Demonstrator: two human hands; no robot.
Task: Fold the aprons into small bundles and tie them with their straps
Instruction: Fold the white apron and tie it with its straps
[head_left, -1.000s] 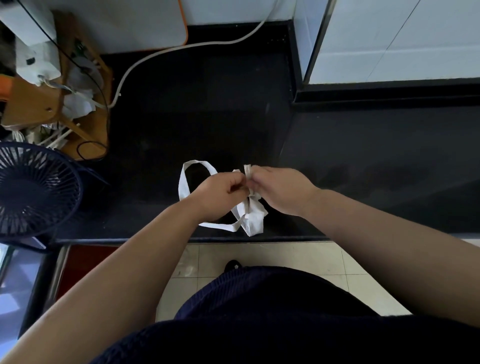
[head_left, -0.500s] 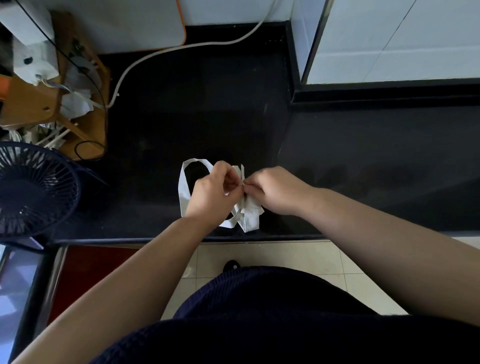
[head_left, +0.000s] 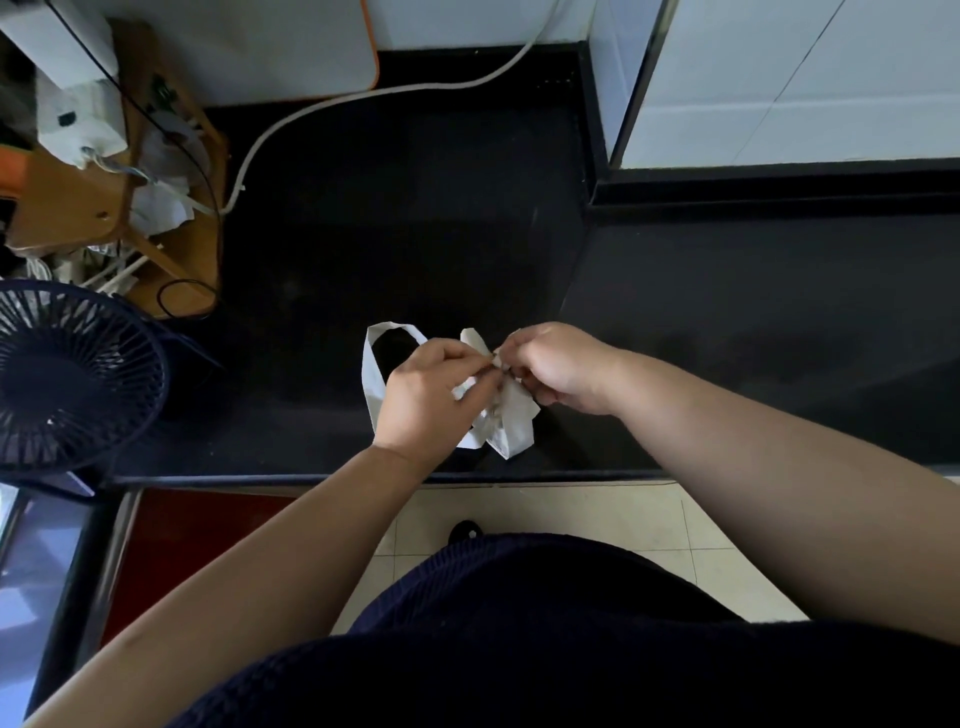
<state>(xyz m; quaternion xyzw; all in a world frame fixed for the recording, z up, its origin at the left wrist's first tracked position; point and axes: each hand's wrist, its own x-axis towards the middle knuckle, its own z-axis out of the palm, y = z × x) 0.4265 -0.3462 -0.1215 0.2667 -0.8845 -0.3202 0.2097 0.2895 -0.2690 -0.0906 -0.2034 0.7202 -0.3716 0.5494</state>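
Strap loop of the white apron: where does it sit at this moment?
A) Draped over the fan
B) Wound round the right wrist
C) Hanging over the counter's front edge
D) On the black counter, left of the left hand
D: the strap loop lies on the black counter just left of the left hand, while that hand and the right hand pinch the top of the apron bundle.

Apron bundle (head_left: 514, 423), white cable (head_left: 322, 104) on black counter (head_left: 389, 234)
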